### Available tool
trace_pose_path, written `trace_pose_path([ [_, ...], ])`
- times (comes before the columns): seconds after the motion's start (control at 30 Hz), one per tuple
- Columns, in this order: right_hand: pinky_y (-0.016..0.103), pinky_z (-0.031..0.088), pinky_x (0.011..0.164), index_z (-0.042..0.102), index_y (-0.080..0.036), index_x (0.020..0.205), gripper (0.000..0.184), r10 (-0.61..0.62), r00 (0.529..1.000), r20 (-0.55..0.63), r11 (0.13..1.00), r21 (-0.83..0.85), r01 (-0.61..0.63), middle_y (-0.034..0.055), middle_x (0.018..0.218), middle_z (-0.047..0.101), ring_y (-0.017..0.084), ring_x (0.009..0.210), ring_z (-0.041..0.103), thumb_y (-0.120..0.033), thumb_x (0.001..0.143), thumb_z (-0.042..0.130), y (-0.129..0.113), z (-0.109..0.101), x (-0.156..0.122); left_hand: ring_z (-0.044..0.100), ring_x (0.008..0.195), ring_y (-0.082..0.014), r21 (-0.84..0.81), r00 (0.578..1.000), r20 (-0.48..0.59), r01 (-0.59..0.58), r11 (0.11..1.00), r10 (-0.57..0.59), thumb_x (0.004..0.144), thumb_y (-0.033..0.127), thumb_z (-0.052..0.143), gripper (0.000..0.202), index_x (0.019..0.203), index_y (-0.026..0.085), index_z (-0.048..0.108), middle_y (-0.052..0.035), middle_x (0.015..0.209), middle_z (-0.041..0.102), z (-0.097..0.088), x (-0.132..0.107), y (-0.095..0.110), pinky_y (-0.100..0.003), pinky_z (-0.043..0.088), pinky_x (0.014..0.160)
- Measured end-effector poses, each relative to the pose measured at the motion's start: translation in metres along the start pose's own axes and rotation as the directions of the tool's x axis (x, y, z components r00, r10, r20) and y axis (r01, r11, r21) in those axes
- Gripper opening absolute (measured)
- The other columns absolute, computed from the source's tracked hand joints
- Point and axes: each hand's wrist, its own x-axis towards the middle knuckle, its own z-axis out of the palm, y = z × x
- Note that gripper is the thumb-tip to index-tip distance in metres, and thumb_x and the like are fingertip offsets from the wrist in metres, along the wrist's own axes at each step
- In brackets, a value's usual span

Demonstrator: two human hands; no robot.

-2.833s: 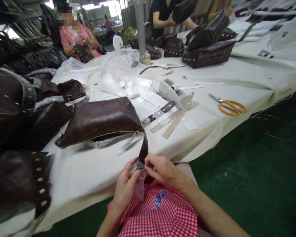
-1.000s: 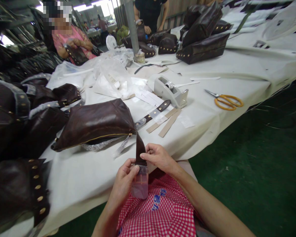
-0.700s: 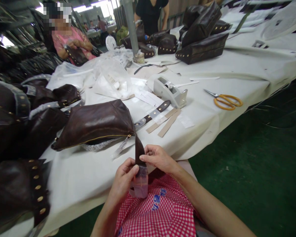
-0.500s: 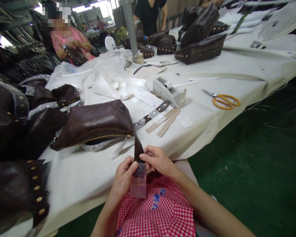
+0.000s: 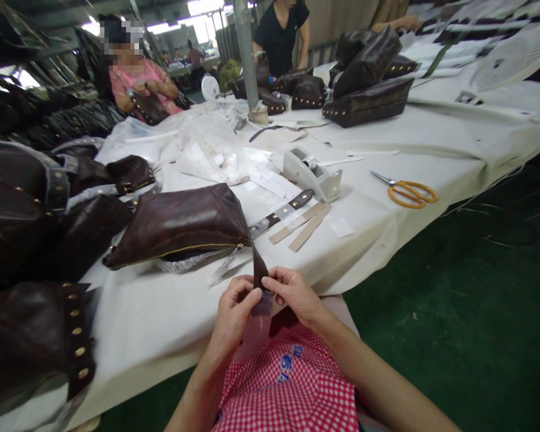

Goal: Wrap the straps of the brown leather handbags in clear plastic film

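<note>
Swung aslant since earlier, one plastic piece [image 5: 257,329] hangs from one strap [image 5: 258,265] pinched by left hand [image 5: 236,309] and right hand [image 5: 296,295].

Red-and-white checked apron-like garment [image 5: 315,393], blue lettering [image 5: 288,363] on front; forearms [image 5: 364,360] bare.

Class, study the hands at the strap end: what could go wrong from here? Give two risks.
1. The clear plastic might wrinkle or slip, since the left hand and right hand pinch only near where it meets the dark strap.
2. A tug might drag the brown bag across the table, since the strap runs from it to the hands.
</note>
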Motion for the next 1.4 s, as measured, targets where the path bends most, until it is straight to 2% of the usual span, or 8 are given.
trace_pose_path([
  [0.2,0.021,0.031,0.044,0.054,-0.018,0.067,0.041,-0.017,1.000,-0.011,1.000,-0.021,0.017,-0.0067,0.053,0.050,0.006,0.045,0.040,-0.055,0.067,0.073,-0.003,0.004,0.006,0.062,0.089,-0.0217,-0.030,0.995,0.045,0.087,0.996,-0.086,0.079,0.044,0.066,0.035,0.103,0.017,0.066,-0.0070,0.097,0.070,-0.008,-0.018,0.005,-0.030,0.048,0.079],
  [0.37,0.022,0.032,0.048,0.054,-0.018,0.066,0.040,-0.020,1.000,0.003,0.999,-0.047,0.020,-0.0065,0.055,0.049,0.007,0.048,0.040,-0.053,0.067,0.073,-0.002,0.003,0.004,0.060,0.080,-0.0209,0.120,0.992,0.027,0.120,0.986,-0.124,0.085,0.046,0.058,0.035,0.089,0.014,0.073,-0.0070,0.085,0.072,-0.012,-0.024,0.000,-0.028,0.046,0.073],
  [0.63,0.024,0.033,0.054,0.053,-0.018,0.062,0.034,-0.006,1.000,0.009,0.999,-0.047,0.006,-0.0058,0.057,0.047,0.009,0.054,0.040,-0.046,0.067,0.072,-0.007,0.002,0.002,0.058,0.071,-0.0182,0.033,0.993,-0.035,0.111,0.993,-0.110,0.073,0.034,0.069,0.020,0.073,0.015,0.074,-0.0038,0.072,0.070,-0.005,-0.009,0.002,-0.026,0.045,0.068],
  [0.93,0.025,0.039,0.059,0.048,-0.018,0.057,0.040,0.061,0.995,0.078,0.997,-0.060,-0.057,-0.0059,0.055,0.047,0.010,0.057,0.043,-0.047,0.063,0.076,-0.012,0.000,0.005,0.050,0.056,-0.0130,-0.029,0.985,-0.025,0.172,0.985,-0.172,0.069,0.035,0.071,0.022,0.062,0.015,0.069,-0.0005,0.059,0.060,-0.009,0.000,0.001,-0.023,0.041,0.056],
  [1.13,0.029,0.049,0.063,0.052,-0.018,0.065,0.044,0.041,0.999,0.036,0.999,-0.027,-0.040,-0.0032,0.063,0.053,0.013,0.061,0.052,-0.059,0.069,0.070,-0.003,0.006,-0.001,0.051,0.058,-0.0130,0.154,0.997,-0.077,0.021,0.988,-0.010,0.074,0.030,0.065,0.019,0.061,0.016,0.067,0.0001,0.059,0.060,-0.007,0.010,0.015,-0.023,0.040,0.056],
  [1.2,0.031,0.052,0.064,0.056,-0.019,0.074,0.045,0.008,1.000,-0.015,1.000,-0.016,-0.008,-0.0010,0.069,0.058,0.016,0.066,0.058,-0.061,0.071,0.068,0.003,0.006,-0.007,0.051,0.058,-0.0124,0.137,0.995,-0.092,-0.011,0.991,0.023,0.073,0.028,0.067,0.016,0.062,0.016,0.066,0.0010,0.059,0.059,-0.005,0.013,0.019,-0.022,0.040,0.056],
  [1.3,0.031,0.054,0.067,0.058,-0.019,0.083,0.039,-0.163,0.980,-0.112,0.983,-0.100,0.152,0.0007,0.077,0.062,0.016,0.068,0.062,-0.056,0.075,0.069,0.009,0.001,-0.015,0.050,0.056,-0.0113,0.040,0.996,-0.087,-0.009,0.999,0.013,0.069,0.026,0.069,0.014,0.062,0.016,0.063,0.0023,0.058,0.056,0.000,0.015,0.019,-0.021,0.039,0.054],
  [1.4,0.030,0.054,0.068,0.061,-0.020,0.086,0.033,-0.220,0.974,-0.047,0.967,-0.145,0.211,0.0005,0.078,0.063,0.014,0.066,0.061,-0.051,0.078,0.068,0.007,-0.005,-0.018,0.048,0.054,-0.0100,-0.023,0.998,-0.069,0.010,1.000,-0.011,0.070,0.027,0.069,0.017,0.061,0.016,0.060,0.0034,0.057,0.053,0.003,0.015,0.016,-0.021,0.038,0.053],
])
